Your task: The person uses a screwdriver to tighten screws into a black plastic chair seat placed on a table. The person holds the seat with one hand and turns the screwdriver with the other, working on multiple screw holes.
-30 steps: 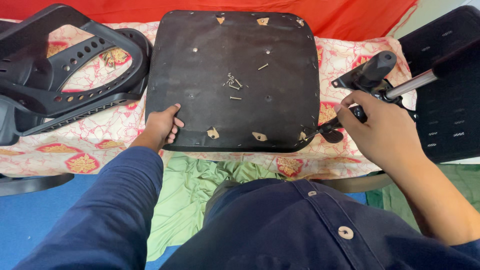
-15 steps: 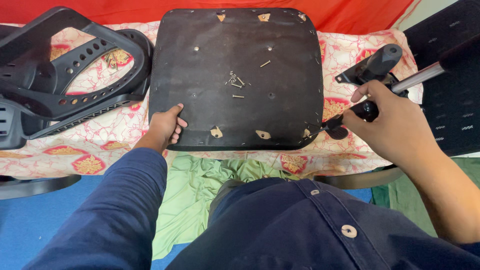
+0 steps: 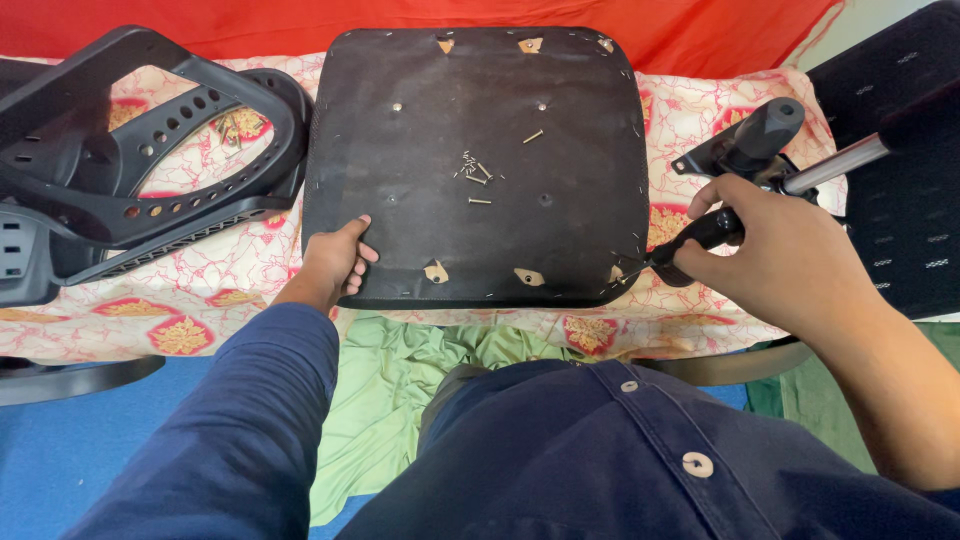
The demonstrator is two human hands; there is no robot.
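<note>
Head view, looking down: a patterned cloth point(image 3: 200, 300) covers the desk, with a red fabric point(image 3: 300, 20) along the far edge. At the centre lies the black seat panel point(image 3: 480, 130), underside up, flat, its near edge just in front of the person. Left of it rests a black perforated chair frame point(image 3: 140, 170); at right, a black mesh backrest point(image 3: 900, 200) and a lever mechanism point(image 3: 760, 140) with a metal rod.

The left hand point(image 3: 335, 262) is closed on the near left edge of the seat panel, thumb on top. The right hand point(image 3: 790, 255) is clamped around the black handle of a screwdriver point(image 3: 690, 240), whose tip meets the panel's near right corner.

A small cluster of loose screws point(image 3: 477, 172) lies near the panel's middle; one more screw point(image 3: 533, 136) sits apart, farther back.

Handling assessment: the panel appears stiff and moderately heavy, with a fabric-covered face that grips well. Hold it at the rim, clear of the staples along the edge. Keep it level, since the screws will likely roll off.
</note>
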